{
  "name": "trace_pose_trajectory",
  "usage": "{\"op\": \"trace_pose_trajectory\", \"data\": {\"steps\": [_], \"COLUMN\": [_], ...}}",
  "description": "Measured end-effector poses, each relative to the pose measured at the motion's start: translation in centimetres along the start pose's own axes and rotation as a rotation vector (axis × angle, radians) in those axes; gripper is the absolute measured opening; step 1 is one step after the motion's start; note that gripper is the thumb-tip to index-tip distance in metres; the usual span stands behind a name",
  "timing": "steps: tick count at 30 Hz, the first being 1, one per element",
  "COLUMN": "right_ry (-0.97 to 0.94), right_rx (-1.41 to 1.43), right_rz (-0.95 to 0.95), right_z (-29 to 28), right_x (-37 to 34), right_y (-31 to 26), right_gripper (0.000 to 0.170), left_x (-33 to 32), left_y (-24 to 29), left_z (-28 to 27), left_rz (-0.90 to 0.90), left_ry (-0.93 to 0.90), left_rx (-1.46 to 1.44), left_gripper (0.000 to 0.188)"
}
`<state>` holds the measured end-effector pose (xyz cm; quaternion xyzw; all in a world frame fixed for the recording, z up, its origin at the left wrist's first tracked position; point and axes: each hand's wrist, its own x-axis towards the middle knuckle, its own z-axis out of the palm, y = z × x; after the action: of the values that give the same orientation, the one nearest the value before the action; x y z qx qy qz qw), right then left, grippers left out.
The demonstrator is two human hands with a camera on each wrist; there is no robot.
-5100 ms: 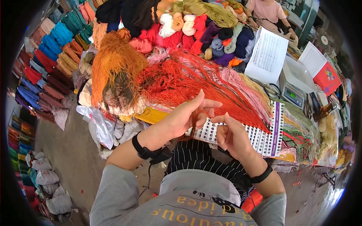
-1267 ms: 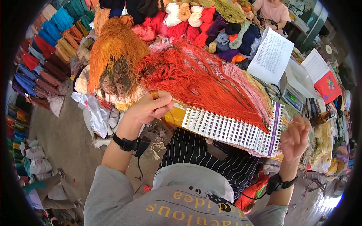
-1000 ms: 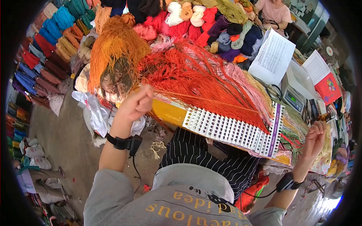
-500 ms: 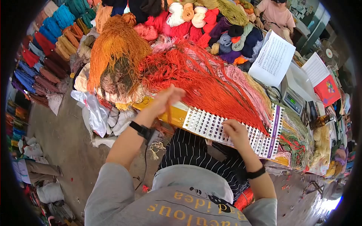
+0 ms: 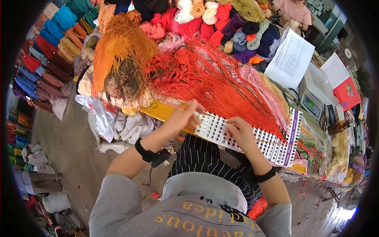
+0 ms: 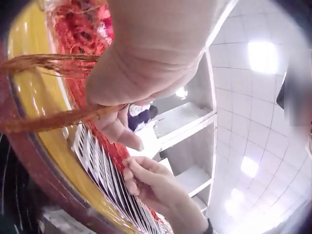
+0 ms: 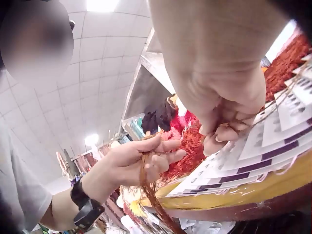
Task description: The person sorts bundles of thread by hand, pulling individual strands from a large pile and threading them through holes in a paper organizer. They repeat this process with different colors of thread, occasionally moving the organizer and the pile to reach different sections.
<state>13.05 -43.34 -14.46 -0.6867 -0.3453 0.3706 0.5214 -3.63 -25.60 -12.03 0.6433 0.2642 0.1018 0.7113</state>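
A rust-brown bundle of embroidery thread (image 6: 53, 117) runs through my left hand (image 5: 185, 115), between the thumb and loosely curled fingers, and its ends hang down over the yellow table edge. My right hand (image 5: 242, 132) is just to the right, low over a row of white punched cards (image 5: 213, 126). Its fingertips pinch a thin brown strand (image 7: 273, 113) that trails off over the cards in the right wrist view. Long red threads (image 5: 233, 98) fan out from the cards' far edge across the table.
Behind lie an orange-brown thread heap (image 5: 122, 43) and several coloured skeins (image 5: 189, 25). On the right are a paper list (image 5: 290, 59), a digital scale (image 5: 312, 104) and a red booklet (image 5: 346, 94). A person (image 5: 294, 14) sits at the back right.
About a second ago my hands were far apart with a strand stretched between them. They have come together over the cards; the left hand has since moved slightly right and toward me.
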Motion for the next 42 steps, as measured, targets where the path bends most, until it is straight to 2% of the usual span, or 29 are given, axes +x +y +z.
{"op": "trace_pose_trajectory", "data": {"steps": [2, 6, 8, 10, 11, 16, 18, 24, 31, 33, 37, 39, 42], "right_ry": [0.001, 0.012, 0.035, 0.027, 0.034, 0.041, 0.072, 0.096, 0.097, 0.097, 0.09, 0.088, 0.065], "right_rx": [0.029, -0.014, -0.021, 0.045, 0.046, -0.019, 0.003, 0.008, -0.026, -0.027, -0.017, -0.001, -0.009], "right_rz": [0.003, 0.084, 0.116, 0.088, 0.075, 0.098, 0.132, 0.121, 0.142, 0.141, 0.119, 0.123, 0.099], "right_z": [0.5, 0.9, 1.0, 0.9, 1.0, 1.3, 1.4, 1.4, 1.3, 1.3, 1.3, 1.5, 1.3], "right_x": [1.5, 2.5, 2.7, 3.1, 3.1, 3.4, 3.5, 3.5, 3.5, 3.4, 3.5, 3.5, 3.4], "right_y": [1.1, 1.2, 1.5, 2.3, 2.2, 2.0, 1.9, 1.8, 1.4, 1.2, 1.6, 1.6, 2.2], "right_gripper": [0.012, 0.014, 0.014, 0.016, 0.018, 0.018, 0.018, 0.019, 0.019, 0.019, 0.019, 0.019, 0.018], "left_x": [-0.4, 1.1, 1.7, 2.3, 2.1, 1.9, 2.5, 4.1, 5.6, 6.1, 6.6, 6.2, 5.4], "left_y": [0.6, -1.8, -2.4, -2.9, -2.2, -1.4, -2.1, -2.1, -1.8, -2.0, -2.2, -1.6, -0.5], "left_z": [1.8, 2.4, 2.5, 2.5, 2.9, 2.4, 2.2, 3.5, 3.4, 3.2, 3.1, 3.1, 1.3], "left_rz": [-0.355, -0.432, -0.438, -0.314, -0.311, -0.4, -0.334, -0.245, -0.296, -0.332, -0.327, -0.311, -0.222], "left_ry": [-0.109, -0.189, -0.2, -0.184, -0.116, -0.093, -0.155, -0.081, -0.118, -0.245, -0.269, -0.253, -0.16], "left_rx": [-0.222, -0.227, -0.225, -0.06, -0.057, -0.118, -0.169, -0.068, 0.012, 0.018, 0.04, 0.229, 0.153], "left_gripper": [0.05, 0.048, 0.044, 0.041, 0.039, 0.038, 0.035, 0.021, 0.014, 0.012, 0.011, 0.011, 0.012]}}
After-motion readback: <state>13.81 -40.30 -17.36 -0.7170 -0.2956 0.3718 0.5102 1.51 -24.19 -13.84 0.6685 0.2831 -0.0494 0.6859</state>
